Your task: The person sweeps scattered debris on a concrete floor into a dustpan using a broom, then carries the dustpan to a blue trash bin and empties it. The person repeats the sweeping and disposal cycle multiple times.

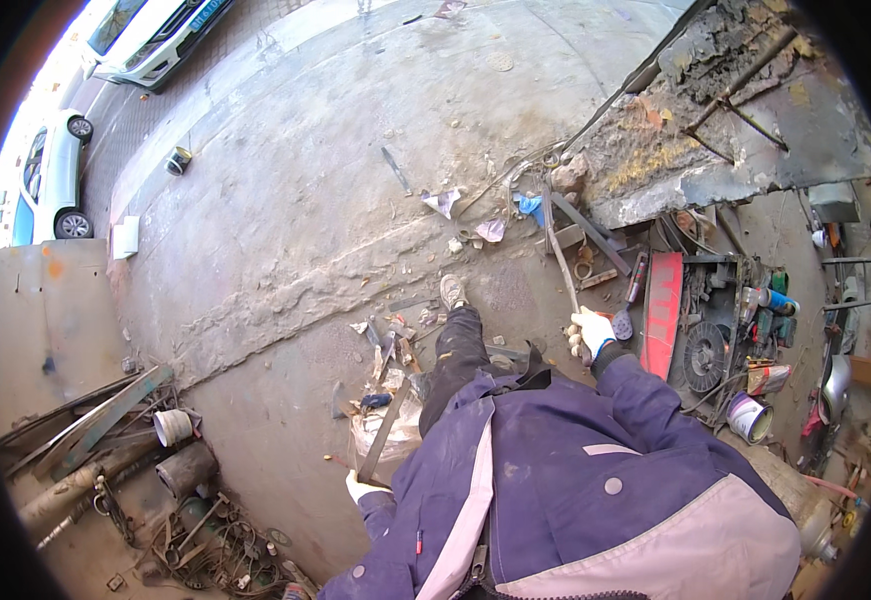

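My left hand [363, 488], in a white glove, is closed round the lower end of a long flat metal strip [386, 432]. The strip slants up beside my left leg, over a pile of scrap. My right hand [595, 331], also in a white glove with soiled fingertips, is curled at the near end of a long thin rod [559, 246]. That rod runs away from me toward the rubble by the wall. The hand appears to grip it, though the fingers partly hide the contact. A red panel [663, 313] lies to the right of this hand.
Scrap pieces [387, 352] lie by my left leg. A rough step edge [295, 310] crosses the ground ahead. At right are a tool tray [707, 325] and a paint bucket [748, 417]. Pipes [85, 492] and tangled metal [195, 545] lie at left; cars [55, 180] stand beyond.
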Demonstrator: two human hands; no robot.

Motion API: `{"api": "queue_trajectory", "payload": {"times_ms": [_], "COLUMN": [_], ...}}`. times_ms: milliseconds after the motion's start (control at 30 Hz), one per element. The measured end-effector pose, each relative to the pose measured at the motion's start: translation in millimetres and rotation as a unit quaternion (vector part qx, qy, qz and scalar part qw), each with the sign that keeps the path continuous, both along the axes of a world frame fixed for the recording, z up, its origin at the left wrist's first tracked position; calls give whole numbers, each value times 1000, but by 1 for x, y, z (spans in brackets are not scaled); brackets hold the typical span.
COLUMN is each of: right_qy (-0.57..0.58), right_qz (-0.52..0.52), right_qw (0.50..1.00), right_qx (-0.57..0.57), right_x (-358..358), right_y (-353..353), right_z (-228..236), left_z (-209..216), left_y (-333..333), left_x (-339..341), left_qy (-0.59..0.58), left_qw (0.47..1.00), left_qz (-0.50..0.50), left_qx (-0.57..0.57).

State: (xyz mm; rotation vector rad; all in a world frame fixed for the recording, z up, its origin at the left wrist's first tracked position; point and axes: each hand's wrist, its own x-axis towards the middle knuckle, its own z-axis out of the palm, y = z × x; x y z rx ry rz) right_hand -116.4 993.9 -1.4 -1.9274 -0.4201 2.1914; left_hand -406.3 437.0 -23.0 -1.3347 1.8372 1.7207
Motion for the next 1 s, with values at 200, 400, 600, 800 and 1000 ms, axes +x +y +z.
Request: {"api": "queue_trajectory", "payload": {"times_ms": [200,400,600,800,1000], "right_qy": [-26,-14,-10,5,-47], "right_qz": [-61,-105,-123,-118,-126], "right_qw": [998,994,992,993,991], "right_qx": [-4,14,24,13,2], "right_x": [-57,-80,-91,-93,-98], "right_y": [51,76,88,90,101], "right_z": [14,17,16,-1,2], "left_z": [-5,15,20,13,5], "left_y": [96,155,193,208,227], "left_x": [-140,-220,-262,-286,-291], "left_qy": [2,19,20,34,14], "left_qw": [1000,989,991,991,997], "left_qz": [-24,-66,-77,-80,-67], "left_qx": [9,131,106,101,33]}}
